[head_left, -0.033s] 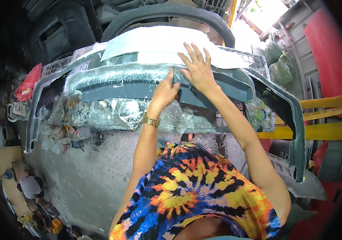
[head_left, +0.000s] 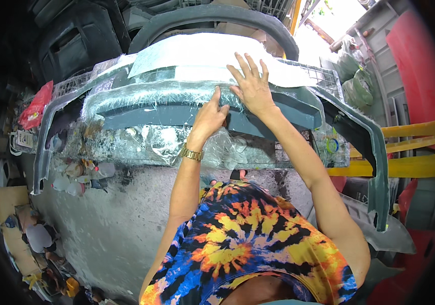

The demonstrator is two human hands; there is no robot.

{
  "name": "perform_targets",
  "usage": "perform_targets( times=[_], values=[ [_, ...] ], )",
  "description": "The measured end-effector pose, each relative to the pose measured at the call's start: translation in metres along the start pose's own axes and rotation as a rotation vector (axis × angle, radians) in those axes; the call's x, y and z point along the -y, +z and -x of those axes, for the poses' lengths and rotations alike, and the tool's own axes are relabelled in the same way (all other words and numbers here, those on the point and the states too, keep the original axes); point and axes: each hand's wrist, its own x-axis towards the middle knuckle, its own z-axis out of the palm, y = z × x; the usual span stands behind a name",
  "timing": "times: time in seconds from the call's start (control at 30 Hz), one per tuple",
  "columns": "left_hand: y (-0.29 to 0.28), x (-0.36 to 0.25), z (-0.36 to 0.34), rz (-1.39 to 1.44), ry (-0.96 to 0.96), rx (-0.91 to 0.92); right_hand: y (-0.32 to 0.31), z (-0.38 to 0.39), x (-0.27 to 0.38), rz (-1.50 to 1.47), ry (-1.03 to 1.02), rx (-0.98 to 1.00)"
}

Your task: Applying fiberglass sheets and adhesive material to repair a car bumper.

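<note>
The white fibreglass mat (head_left: 197, 56) on the grey bumper (head_left: 177, 114) is pressed by the flat, released right hand (head_left: 252, 86) and pinched in the left hand (head_left: 210, 117) grip.

An auto body workshop: grey bumper (head_left: 187, 109), stacked car panels (head_left: 75, 30), concrete floor (head_left: 105, 223).

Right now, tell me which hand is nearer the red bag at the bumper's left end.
Left. The left hand pinches the fibreglass mat toward the red bag; the right hand lies flat farther right.
</note>
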Motion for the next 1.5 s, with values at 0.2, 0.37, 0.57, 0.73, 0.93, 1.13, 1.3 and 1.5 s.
perform_targets(
  times=[0.2, 0.37, 0.57, 0.73, 0.93, 1.13, 1.3, 1.5],
  values=[
    [-0.002, 0.014, 0.008, 0.05, 0.016, -0.052, 0.003, -0.01, 0.016, -0.048, -0.002, 0.006],
    [-0.013, 0.022, 0.013, 0.106, -0.013, -0.084, 0.004, -0.014, 0.024, 0.02, -0.013, -0.045],
    [-0.032, 0.016, 0.068, 0.622, 0.264, 0.149, -0.033, 0.041, 0.041, -1.48, 0.303, 0.497],
    [-0.031, 0.014, 0.08, 0.682, 0.297, 0.119, -0.025, 0.066, 0.036, -1.601, 0.227, 0.862],
    [-0.031, 0.046, 0.078, 0.233, 0.166, 0.369, -0.053, 0.076, 0.001, -1.168, 0.052, 0.931],
    [0.006, 0.029, 0.074, 0.311, 0.232, 0.311, -0.072, 0.093, 0.01, -0.919, 0.038, 0.82],
    [0.02, 0.012, 0.083, 0.323, 0.441, -0.059, -0.081, 0.108, -0.004, -1.08, 0.317, 0.423],
    [0.003, -0.01, 0.07, 0.355, 0.19, 0.145, -0.094, 0.087, -0.019, -0.947, 0.267, 0.48]
  ],
)
